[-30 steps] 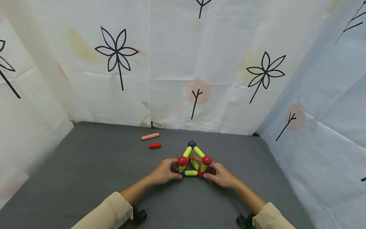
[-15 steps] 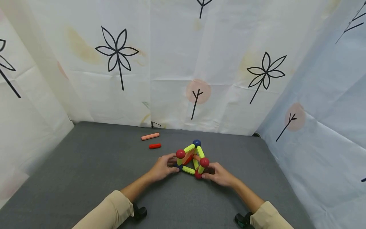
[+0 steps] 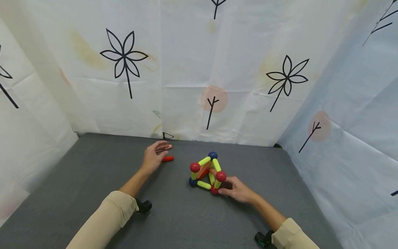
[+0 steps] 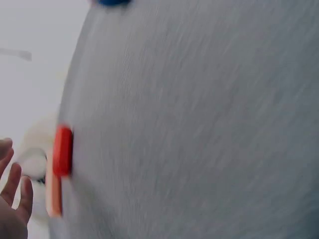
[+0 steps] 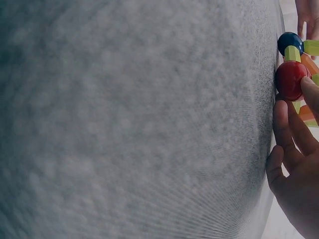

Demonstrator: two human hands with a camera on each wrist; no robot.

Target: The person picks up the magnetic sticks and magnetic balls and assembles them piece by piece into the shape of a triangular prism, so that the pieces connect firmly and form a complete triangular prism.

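Note:
A frame built of yellow-green rods (image 3: 204, 185), orange and red rods, and red and blue balls stands on the grey table. My right hand (image 3: 237, 190) pinches its lower right red ball (image 3: 214, 190); in the right wrist view the thumb lies against this red ball (image 5: 289, 79), with fingers at its other side. My left hand (image 3: 151, 159) is away from the frame, over two loose rods, fingers spread and holding nothing. Partly covered by it are a salmon rod (image 3: 169, 147) and a shorter red rod (image 3: 168, 159). Both the red rod (image 4: 63, 151) and salmon rod (image 4: 53, 194) show in the left wrist view.
The grey table (image 3: 180, 221) reaches back to a white patterned cloth (image 3: 186, 62), which also hangs along both sides. Dark devices sit at both wrists, one of them the left wrist device (image 3: 143, 206).
My left hand has let go of the frame's left side and moved back and left to the loose rods. Earlier, the frame turned slightly between both hands. My right hand stays at the red ball.

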